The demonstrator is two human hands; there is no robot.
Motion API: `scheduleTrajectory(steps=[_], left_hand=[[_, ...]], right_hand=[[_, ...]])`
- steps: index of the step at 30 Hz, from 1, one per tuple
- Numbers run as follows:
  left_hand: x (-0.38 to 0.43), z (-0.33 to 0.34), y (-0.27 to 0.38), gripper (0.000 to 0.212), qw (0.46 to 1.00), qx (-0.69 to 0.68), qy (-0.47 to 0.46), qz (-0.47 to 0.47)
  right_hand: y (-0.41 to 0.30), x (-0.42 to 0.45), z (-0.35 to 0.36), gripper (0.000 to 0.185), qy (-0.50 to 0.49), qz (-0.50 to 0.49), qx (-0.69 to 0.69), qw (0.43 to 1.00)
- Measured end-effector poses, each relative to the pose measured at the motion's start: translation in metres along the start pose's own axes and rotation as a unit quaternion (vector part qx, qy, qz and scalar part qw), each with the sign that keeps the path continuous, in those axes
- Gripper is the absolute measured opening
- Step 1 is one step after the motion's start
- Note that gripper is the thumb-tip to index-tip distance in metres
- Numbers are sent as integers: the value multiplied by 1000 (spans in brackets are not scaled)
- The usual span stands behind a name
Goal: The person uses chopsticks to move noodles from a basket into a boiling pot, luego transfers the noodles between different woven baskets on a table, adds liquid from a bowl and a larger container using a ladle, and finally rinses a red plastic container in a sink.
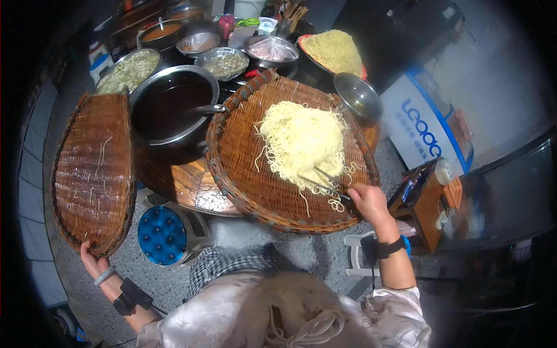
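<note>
My left hand (95, 260) grips the near rim of a woven bamboo tray (93, 169) at the left; a few noodle strands cling to its surface. My right hand (370, 202) is closed on the handle of a dark metal utensil (324, 182), with its prongs in a pile of pale yellow noodles (304, 139). The noodles lie on a larger round woven tray (243, 174), some loose strands around the pile. Between the trays, a metal pot of dark liquid (167, 104) has a ladle (206, 109) resting over its rim.
Behind stand bowls with plastic covers (272, 50), a bowl of green food (130, 69), another noodle heap (333, 50) and a metal bowl (359, 93). A blue-topped stool (162, 235) is below the wooden table (204, 187). A white chest freezer (417, 122) stands at the right.
</note>
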State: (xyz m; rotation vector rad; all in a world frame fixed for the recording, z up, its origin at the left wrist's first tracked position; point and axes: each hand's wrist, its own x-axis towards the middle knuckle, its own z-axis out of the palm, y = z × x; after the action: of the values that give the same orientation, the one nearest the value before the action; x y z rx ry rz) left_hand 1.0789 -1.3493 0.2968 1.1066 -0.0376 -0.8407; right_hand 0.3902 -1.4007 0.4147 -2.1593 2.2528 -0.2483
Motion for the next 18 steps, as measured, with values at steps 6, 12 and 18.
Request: scheduleTrajectory(steps=[6,12,18], left_hand=[[-19,-7,15,38,998,-55,0,-2],[-34,-20,16,33,983,78,21,165],[9,-51,19,30,992,-65,88,61]], right_hand=[[-83,39,-64,23,-15,-97,-68,993],[-245,142,-51,25,-1,-309,-17,951],[-325,298,74,28,-147,-223,-165,950]])
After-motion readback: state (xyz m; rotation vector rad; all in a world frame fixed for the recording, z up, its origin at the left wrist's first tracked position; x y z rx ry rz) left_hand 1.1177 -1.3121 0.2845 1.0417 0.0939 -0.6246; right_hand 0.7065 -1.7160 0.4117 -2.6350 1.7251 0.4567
